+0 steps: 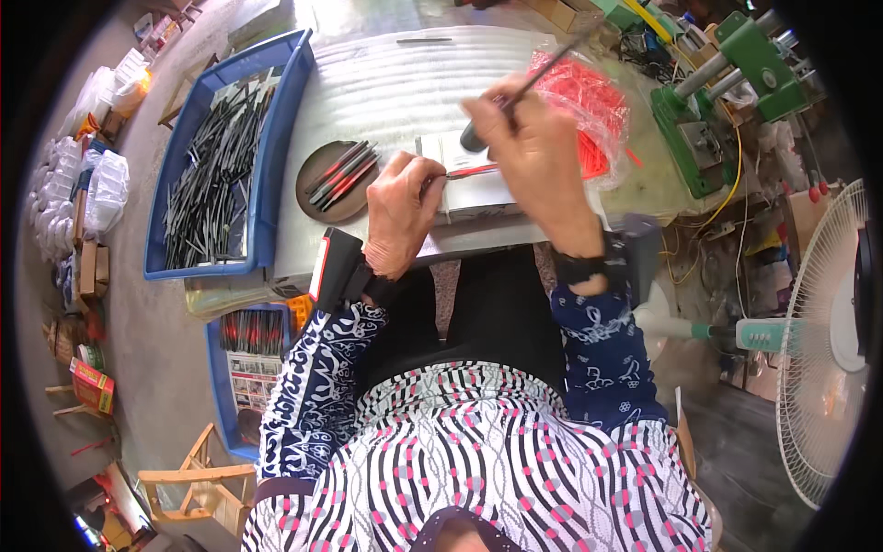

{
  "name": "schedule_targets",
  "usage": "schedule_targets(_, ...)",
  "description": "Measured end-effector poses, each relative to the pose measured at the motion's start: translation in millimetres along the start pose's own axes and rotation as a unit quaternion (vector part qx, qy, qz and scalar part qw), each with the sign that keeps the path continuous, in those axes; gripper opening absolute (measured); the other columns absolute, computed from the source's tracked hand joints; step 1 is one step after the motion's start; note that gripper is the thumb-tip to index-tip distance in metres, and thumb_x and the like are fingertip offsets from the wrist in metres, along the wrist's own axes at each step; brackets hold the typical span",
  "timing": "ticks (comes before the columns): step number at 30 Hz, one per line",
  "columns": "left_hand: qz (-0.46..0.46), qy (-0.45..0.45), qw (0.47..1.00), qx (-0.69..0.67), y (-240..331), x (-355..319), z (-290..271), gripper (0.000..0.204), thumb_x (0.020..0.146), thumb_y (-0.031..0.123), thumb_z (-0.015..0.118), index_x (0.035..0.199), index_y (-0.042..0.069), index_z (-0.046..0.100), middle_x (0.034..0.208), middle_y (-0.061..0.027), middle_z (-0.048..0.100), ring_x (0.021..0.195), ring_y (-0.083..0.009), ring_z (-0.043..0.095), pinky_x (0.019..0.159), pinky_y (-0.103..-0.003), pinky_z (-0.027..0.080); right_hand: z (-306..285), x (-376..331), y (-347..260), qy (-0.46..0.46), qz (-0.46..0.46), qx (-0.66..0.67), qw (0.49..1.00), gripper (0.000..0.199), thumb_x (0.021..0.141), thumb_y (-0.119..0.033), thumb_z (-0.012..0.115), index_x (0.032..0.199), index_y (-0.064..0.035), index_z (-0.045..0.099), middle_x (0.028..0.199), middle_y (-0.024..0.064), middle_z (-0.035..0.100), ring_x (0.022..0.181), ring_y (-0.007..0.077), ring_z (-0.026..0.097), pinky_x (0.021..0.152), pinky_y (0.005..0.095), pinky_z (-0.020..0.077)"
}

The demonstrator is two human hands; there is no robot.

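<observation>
The bench (pixel 386 87) carries a pale, ribbed sheet with a dull sheen, seemingly plastic. The blue tray (pixel 276 138) is smooth moulded plastic, and the thin dark rods (pixel 207 179) in it look matt. The round dish (pixel 317 189) is brown and matt (material unclear). The bag of red pieces (pixel 593 106) is clear glossy film. The green press (pixel 736 83) is painted metal with bare bright shafts. The sleeves (pixel 308 386) are soft patterned cloth.
</observation>
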State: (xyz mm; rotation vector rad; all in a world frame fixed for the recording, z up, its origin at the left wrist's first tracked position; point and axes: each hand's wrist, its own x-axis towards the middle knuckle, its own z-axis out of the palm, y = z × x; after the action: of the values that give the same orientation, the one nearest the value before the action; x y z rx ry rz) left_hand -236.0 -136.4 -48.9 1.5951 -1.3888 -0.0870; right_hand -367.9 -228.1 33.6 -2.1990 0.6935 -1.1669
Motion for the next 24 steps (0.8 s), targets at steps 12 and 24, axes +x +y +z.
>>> schedule_targets(12,0.022,-0.008,0.999,0.037,3.0,1.8,-4.6,0.005,0.082,0.007,0.067,0.087,0.004,0.067,0.084,-0.0134,0.062,0.075,-0.033,0.063,0.066,-0.04,0.051,31.4,-23.3,30.2,-0.024,-0.041,-0.041,0.998,0.03,0.093,-0.028,0.063,0.096,0.0016,0.06,0.064,0.0193,0.063,0.058,0.0367,0.064,0.052,0.0423,0.0494)
schedule_targets(24,-0.088,0.11,0.987,0.076,-44.8,-19.7,-65.7,0.005,0.083,0.004,0.066,0.088,0.003,0.068,0.082,-0.0138,0.063,0.068,-0.0279,0.064,0.063,-0.036,0.052,17.6,-52.7,51.8,0.047,0.134,0.113,0.983,0.022,0.099,-0.025,0.061,0.093,-0.0037,0.058,0.074,0.0006,0.064,0.054,0.0029,0.05,0.048,0.0183,0.0405)
